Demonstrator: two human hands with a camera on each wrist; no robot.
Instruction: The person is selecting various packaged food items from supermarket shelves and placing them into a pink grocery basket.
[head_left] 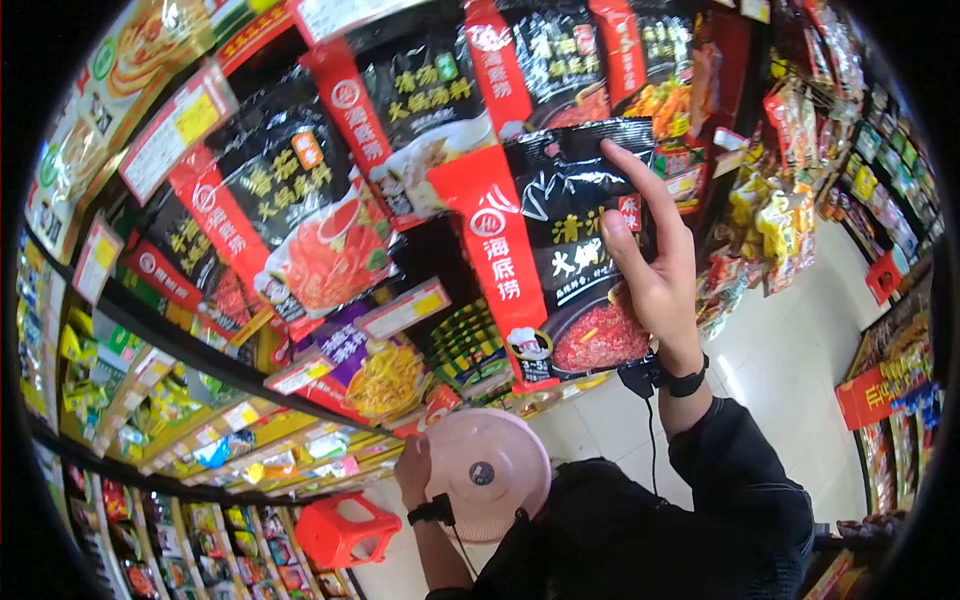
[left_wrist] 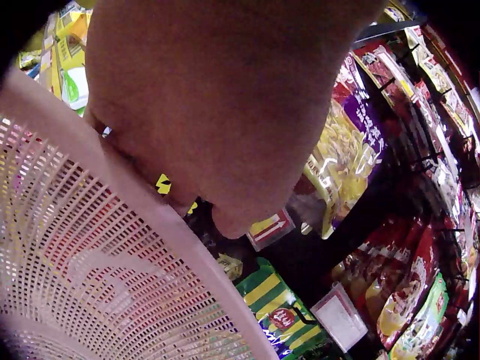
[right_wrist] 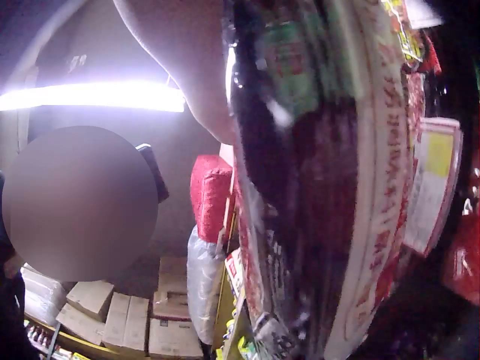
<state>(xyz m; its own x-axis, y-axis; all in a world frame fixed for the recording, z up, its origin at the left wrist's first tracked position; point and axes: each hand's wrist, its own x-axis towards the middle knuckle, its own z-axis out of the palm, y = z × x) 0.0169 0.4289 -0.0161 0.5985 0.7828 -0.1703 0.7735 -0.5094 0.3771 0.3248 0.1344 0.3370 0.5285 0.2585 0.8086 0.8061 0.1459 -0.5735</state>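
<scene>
In the head view my right hand (head_left: 655, 265) grips a black and red packet of hotpot seasoning (head_left: 495, 265) by its right side. The thumb lies over its front and the index finger reaches up toward its top edge. The packet's crinkled side fills much of the right wrist view (right_wrist: 300, 195). Lower down, my left hand (head_left: 412, 472) holds the rim of a round pink plastic basket (head_left: 515, 450). In the left wrist view the same hand (left_wrist: 217, 112) covers part of the rim, above the basket's mesh wall (left_wrist: 112, 277).
Similar seasoning packets (head_left: 300, 220) hang in rows behind the held one, with price tags (head_left: 175, 130) along the shelf edge. A red plastic stool (head_left: 345, 530) stands on the floor at lower left. Hanging snack bags (head_left: 785, 230) and further shelves line the right side.
</scene>
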